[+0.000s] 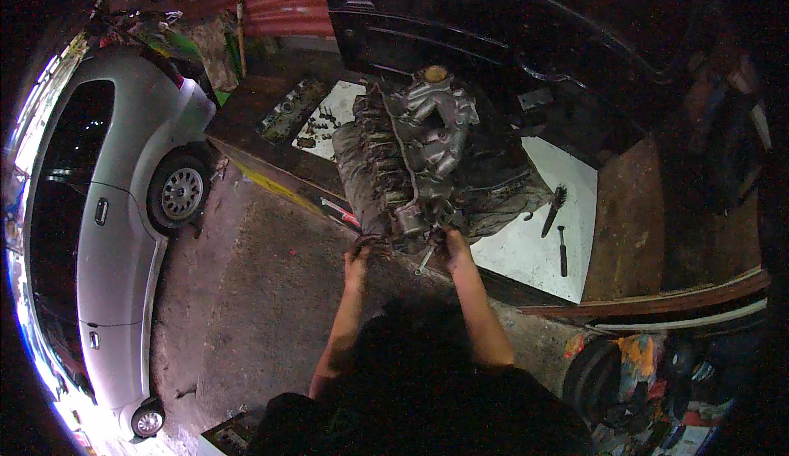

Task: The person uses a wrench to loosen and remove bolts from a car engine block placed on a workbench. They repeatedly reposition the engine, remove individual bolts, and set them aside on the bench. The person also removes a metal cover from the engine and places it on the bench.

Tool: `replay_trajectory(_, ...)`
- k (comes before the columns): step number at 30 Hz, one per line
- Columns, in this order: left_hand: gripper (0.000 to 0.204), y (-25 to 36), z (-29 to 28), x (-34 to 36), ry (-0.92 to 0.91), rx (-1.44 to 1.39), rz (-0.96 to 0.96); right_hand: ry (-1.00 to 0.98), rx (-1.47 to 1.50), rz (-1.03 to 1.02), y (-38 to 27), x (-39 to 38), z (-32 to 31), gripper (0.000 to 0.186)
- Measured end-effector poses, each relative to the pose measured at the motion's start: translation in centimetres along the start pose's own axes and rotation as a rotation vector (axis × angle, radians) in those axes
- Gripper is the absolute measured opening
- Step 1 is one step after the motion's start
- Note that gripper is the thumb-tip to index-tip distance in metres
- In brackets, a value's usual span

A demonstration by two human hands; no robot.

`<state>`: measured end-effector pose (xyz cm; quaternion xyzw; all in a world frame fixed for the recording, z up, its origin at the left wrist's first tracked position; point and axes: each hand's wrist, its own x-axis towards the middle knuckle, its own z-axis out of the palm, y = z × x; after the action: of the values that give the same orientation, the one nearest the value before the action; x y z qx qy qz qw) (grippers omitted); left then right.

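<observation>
A greasy metal engine block (427, 139) with exposed cast parts sits on the workbench in front of me, on dark, crumpled sheeting (509, 201). My left hand (362, 254) is at its near left corner, with dark, curled fingers; what they grip is hard to see. At the near right end, my right hand (454, 246) has its fingers bent against the block, near a rounded metal part. What it holds is hidden. A shiny wrench (424, 262) sticks out beside the right hand, toward me. To the left of the block lies a red-and-white tool (339, 212).
A wire brush (555, 209) and a dark-handled tool (563, 250) lie on a white board (534, 250) at right. Small parts rest on another white sheet (329, 127), near a metal cover (289, 111). A silver car (123, 201) stands left; a tyre (588, 374) lies lower right.
</observation>
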<state>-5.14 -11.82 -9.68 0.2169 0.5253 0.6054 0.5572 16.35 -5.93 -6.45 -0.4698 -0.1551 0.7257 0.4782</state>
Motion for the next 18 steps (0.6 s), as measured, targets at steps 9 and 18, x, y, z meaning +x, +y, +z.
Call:
replay_trajectory(9, 0.033, 1.1, 1.0, -0.9, 0.076, -0.025, -0.062, -0.268, 0.287, -0.045, 3.1, 4.9, -5.4, 0.029)
replay_trajectory(18, 0.034, 2.1, 0.8, -1.6, 0.066, 0.036, -0.045, -0.171, 0.349, 0.12, -1.5, -1.4, 0.7, 0.023)
